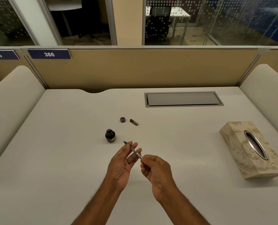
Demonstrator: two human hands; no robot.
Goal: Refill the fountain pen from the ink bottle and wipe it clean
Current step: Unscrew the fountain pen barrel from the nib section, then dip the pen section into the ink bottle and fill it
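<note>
A slim fountain pen point(134, 151) is held above the white desk point(53, 159), its nib pointing up-left toward the ink bottle. My left hand point(123, 161) pinches the front part near the nib, palm facing up. My right hand point(156, 171) grips the rear end with its fingertips. The small dark ink bottle point(110, 135) stands uncapped just left of the nib. Its round cap point(122, 119) lies farther back, and the pen's dark cap point(134, 122) lies beside it.
An ornate beige tissue box point(250, 150) with an oval metal slot sits at the right. A grey cable hatch point(183, 99) is set into the desk at the back. Beige partitions enclose the desk on three sides.
</note>
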